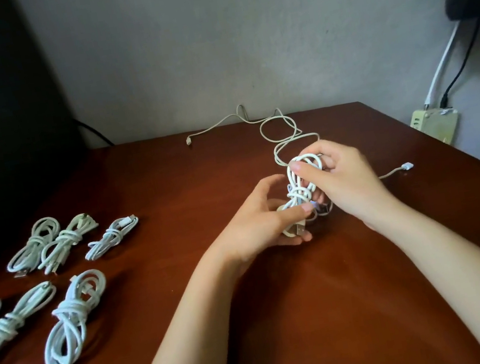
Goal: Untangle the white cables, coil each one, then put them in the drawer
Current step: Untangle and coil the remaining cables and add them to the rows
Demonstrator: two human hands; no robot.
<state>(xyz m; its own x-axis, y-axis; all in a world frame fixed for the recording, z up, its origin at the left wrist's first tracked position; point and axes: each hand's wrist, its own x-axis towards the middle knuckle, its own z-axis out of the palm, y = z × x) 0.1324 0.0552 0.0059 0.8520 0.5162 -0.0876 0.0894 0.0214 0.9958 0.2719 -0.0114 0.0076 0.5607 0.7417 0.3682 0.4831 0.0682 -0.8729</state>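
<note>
Between our fingertips (296, 168), a little right of the table's (288, 317) middle, we are pinching the top loops of a half-wound cable (300, 192). Our right hand (344, 179) is curling thumb and fingers round the upper end of the bundle. Our left hand (266, 219) is cupping the lower end and pressing its thumb on the wraps.

We are holding the loops only at their two ends, so if either hand loosens to take a fresh grip, the turns are likely to spring apart and undo the coil.

From the bundle a loose tail (283, 134) is running to the far side, lying in slack loops that cross one another and ending at a connector (189, 141) near the far edge. If we are pulling it in quickly, those loops could close into a knot.

A second end with a plug (406, 166) is lying to the right, near the table's right edge. We cannot tell whether it belongs to the same cable. A tug could slide it off the edge, and its weight would drag on our wraps.

Six finished coils (60, 242) are lying well apart at the left, safe from this tangle. No drawer is showing.
</note>
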